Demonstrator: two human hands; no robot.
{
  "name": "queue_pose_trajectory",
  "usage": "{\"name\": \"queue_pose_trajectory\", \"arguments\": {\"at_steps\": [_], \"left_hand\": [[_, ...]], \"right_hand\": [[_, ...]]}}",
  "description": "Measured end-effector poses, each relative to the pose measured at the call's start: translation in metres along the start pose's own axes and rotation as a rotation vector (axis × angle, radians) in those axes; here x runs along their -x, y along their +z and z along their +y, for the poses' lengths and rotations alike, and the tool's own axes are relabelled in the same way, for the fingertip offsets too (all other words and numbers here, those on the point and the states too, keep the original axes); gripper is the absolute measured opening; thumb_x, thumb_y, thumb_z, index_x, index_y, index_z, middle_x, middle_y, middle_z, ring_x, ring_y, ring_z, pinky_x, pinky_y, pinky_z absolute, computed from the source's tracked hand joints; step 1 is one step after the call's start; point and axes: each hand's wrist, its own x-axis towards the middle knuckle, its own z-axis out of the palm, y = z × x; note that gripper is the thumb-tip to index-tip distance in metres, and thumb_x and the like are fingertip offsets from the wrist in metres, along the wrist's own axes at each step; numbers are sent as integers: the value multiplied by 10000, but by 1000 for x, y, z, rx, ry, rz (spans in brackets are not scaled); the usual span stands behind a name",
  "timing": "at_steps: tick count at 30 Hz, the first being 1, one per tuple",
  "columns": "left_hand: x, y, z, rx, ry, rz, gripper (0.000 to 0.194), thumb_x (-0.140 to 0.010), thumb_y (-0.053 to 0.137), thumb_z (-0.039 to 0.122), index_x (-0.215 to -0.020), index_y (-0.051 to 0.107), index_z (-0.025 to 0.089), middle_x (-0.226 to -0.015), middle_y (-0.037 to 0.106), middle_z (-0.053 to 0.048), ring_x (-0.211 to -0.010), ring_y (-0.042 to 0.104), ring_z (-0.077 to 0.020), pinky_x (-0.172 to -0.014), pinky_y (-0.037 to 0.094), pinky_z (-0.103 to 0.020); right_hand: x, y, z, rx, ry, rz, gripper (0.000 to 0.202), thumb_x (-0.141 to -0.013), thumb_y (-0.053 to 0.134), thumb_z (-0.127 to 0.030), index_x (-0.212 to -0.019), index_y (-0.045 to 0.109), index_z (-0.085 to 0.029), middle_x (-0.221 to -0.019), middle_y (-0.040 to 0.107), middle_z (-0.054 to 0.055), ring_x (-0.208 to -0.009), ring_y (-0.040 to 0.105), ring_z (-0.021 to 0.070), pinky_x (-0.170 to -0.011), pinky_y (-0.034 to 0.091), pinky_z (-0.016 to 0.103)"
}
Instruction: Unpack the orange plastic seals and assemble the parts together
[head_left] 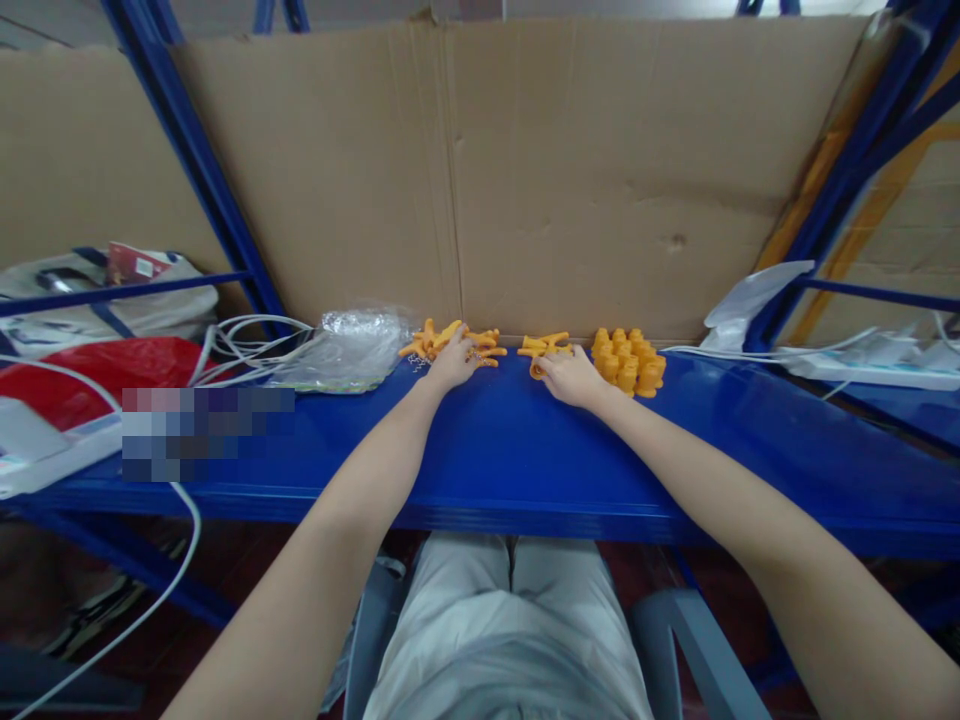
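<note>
Toward the back of the blue table, my left hand (452, 362) reaches into a loose pile of orange plastic pieces (429, 340). Its fingers are bent together on one of the pieces, though the fingertips are partly hidden. Small metal chains or springs seem to lie among this pile. My right hand (574, 378) is closed at the front of a smaller orange group (546, 342). A round-ended orange plastic piece (537, 370) shows at its fingertips. Just right of that hand, several orange cylindrical parts (628, 360) stand upright in a tight cluster.
A tall cardboard panel (585, 180) backs the blue table (517, 470). Left of the pile lie a clear plastic bag (349, 350), white cables (251, 335) and a red bag (150, 360). White power strips lie at both sides. Blue metal posts (202, 170) frame the space.
</note>
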Motion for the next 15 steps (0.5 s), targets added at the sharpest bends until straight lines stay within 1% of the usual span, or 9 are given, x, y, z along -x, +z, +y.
{"name": "queue_pose_trajectory", "arguments": {"at_steps": [3, 7, 12, 15], "left_hand": [[-1, -1, 1, -16, 30, 14, 282, -903, 547, 108, -1127, 710, 164, -1550, 504, -174, -1418, 528, -306, -1222, 415, -466], [-2, -4, 3, -25, 78, 44, 342, -875, 507, 51, -1100, 729, 182, -1465, 580, -154, -1328, 612, -304, -1186, 461, -505], [-4, -6, 9, -41, 120, 81, 284, -863, 521, 65, -1027, 713, 193, -1264, 682, -139, -1180, 694, -294, -1072, 554, -520], [-4, -6, 13, -43, 112, 68, 287, -864, 521, 75, -1029, 707, 219, -1266, 688, -125, -1183, 690, -293, -1053, 560, -522]], "right_hand": [[-1, 0, -1, -4, 23, -9, 406, -998, 337, -121, -1284, 623, -83, -1279, 702, 224, -1188, 624, 330, -897, 284, 408], [0, -1, -1, -3, 37, 0, 413, -991, 337, -115, -1307, 600, -76, -1218, 719, 241, -1147, 640, 336, -872, 285, 397], [0, -1, -3, 10, 42, -4, 411, -992, 348, -134, -1325, 581, -72, -1186, 728, 244, -1130, 644, 340, -863, 284, 390], [0, 1, -2, 15, 33, 12, 406, -984, 360, -136, -1317, 586, -80, -1177, 732, 237, -1125, 645, 336, -861, 279, 387]]}}
